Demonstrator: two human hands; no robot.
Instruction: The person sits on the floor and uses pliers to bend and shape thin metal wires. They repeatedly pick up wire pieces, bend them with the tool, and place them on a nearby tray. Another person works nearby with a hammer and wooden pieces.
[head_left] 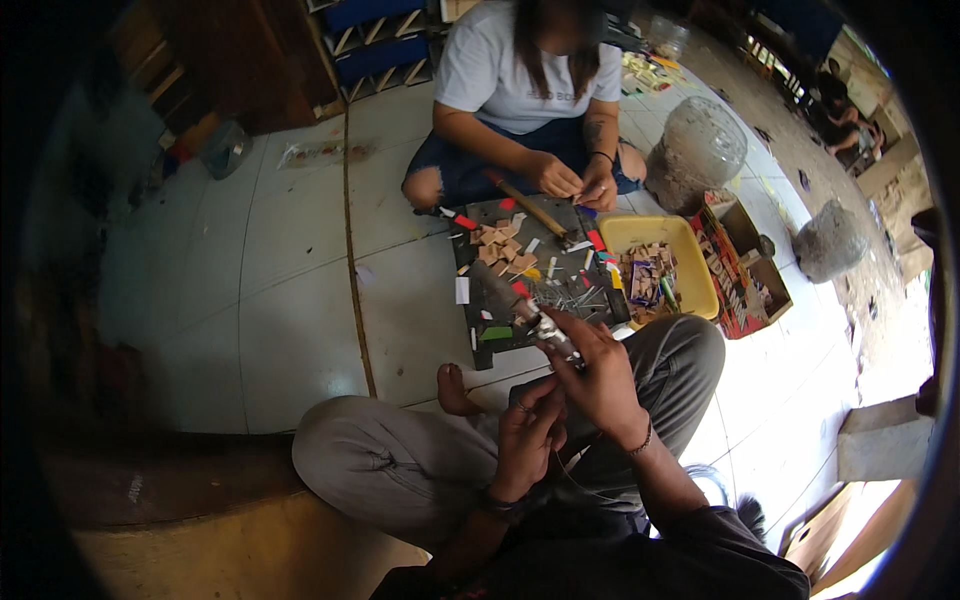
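Observation:
My right hand [603,380] is wrapped around a long grey tool with a silvery, wrapped-looking handle [556,338]. Its dark, flat end points up and left over the dark work board [485,350]; I cannot make out its exact kind. Just below, my left hand [527,438] is closed with its fingertips pressed together; whatever they pinch is hidden. A thin cord or wire [570,475] curves down beside that hand. On the board lie small tan squares [500,248], thin metal pieces [565,297], a green piece [496,333], and red and white scraps.
Across the board a person [520,100] sits working with both hands; a wooden-handled hammer [535,212] lies before them. To the right stand a yellow tub [708,270] of small pieces, an open printed carton [735,300] and a large clear container [705,135]. White tiles [300,330] extend left.

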